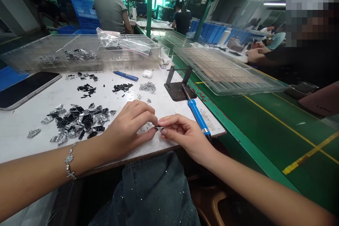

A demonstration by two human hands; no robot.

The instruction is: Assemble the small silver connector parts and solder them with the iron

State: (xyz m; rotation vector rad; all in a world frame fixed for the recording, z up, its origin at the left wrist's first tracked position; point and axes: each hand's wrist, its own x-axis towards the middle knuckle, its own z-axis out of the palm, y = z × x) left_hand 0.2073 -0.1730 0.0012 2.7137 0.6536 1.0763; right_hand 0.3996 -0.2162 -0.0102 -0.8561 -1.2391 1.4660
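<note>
My left hand [132, 123] and my right hand [182, 132] meet near the front edge of the white work board [31, 113]. Both pinch a tiny dark metal part [159, 127] between thumb and fingertips. A few small wire springs [144, 127] lie under my left fingers. A heap of silver and black small parts [76, 120] sits left of my left hand. A bracelet [70, 160] is on my left wrist.
A blue-handled soldering iron [197, 113] rests on a dark metal stand [178, 88] to the right. Piles of black clips [122, 87] and springs [147, 87], a blue pen [125, 75], a tablet [23, 88] and clear trays [227, 70] lie beyond. Other people work at the green conveyor [278, 130].
</note>
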